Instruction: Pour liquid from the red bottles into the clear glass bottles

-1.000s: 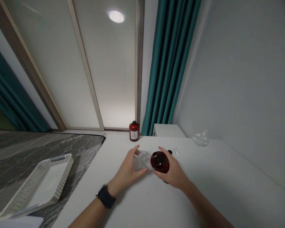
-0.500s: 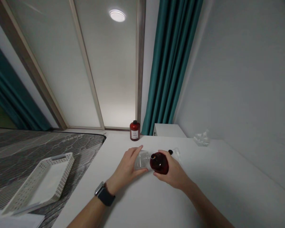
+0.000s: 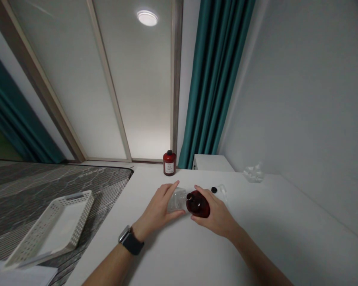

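My right hand (image 3: 213,209) is wrapped round a dark red bottle (image 3: 198,205), which has no cap and tilts with its mouth to the left. Just left of that mouth is a clear plastic container (image 3: 177,200), lying or standing on the white table (image 3: 185,254). My left hand (image 3: 161,205) curves round the container's left side, thumb and fingers on it. A small black cap (image 3: 214,190) lies beyond my right hand, beside a clear plastic piece (image 3: 222,192) that the hand partly hides.
A second red bottle (image 3: 169,163) with a white label and black cap stands at the table's far edge. Crumpled clear plastic (image 3: 253,174) lies at the back right, near the wall. A white basket (image 3: 85,216) is off to the left, below a teal curtain's (image 3: 14,119) end.
My right hand has shifted the red bottle slightly left, its mouth closer to the clear container and tipped further. My left hand has stayed almost in place. More of the black cap shows.
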`<act>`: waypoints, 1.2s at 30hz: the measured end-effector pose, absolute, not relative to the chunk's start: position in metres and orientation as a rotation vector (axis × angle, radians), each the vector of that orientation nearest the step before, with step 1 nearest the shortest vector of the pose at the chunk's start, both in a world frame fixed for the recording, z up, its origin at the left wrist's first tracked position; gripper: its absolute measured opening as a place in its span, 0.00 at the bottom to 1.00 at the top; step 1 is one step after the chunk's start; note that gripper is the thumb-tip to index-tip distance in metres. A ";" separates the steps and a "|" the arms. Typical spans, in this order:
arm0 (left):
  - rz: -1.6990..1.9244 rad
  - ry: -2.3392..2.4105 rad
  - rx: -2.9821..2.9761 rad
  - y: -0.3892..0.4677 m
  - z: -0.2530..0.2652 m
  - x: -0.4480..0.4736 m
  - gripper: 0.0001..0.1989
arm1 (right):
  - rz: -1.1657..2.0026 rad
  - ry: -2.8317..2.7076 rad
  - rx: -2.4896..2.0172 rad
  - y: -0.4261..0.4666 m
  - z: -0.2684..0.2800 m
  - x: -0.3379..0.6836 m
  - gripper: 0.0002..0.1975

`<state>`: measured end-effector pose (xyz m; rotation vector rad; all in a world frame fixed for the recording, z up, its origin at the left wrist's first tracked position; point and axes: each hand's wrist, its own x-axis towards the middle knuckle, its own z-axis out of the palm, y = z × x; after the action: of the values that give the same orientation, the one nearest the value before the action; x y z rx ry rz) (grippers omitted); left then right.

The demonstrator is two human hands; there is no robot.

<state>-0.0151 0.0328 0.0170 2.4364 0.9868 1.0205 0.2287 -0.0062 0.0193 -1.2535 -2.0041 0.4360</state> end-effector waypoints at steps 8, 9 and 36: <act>0.990 0.985 2.458 0.032 0.020 -0.013 0.38 | 0.381 -1.968 -1.344 -0.003 0.010 0.233 0.44; 0.988 0.984 2.457 0.032 0.020 -0.013 0.38 | 0.387 -1.966 -1.357 -0.003 0.010 0.234 0.43; 0.874 1.026 2.472 0.026 0.017 -0.006 0.36 | 0.196 -2.222 -1.350 -0.001 0.016 0.248 0.47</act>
<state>-0.0057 0.0263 0.0169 2.4716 1.0255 0.8736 0.2480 -0.0005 0.0164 -1.3496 -2.2222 0.1963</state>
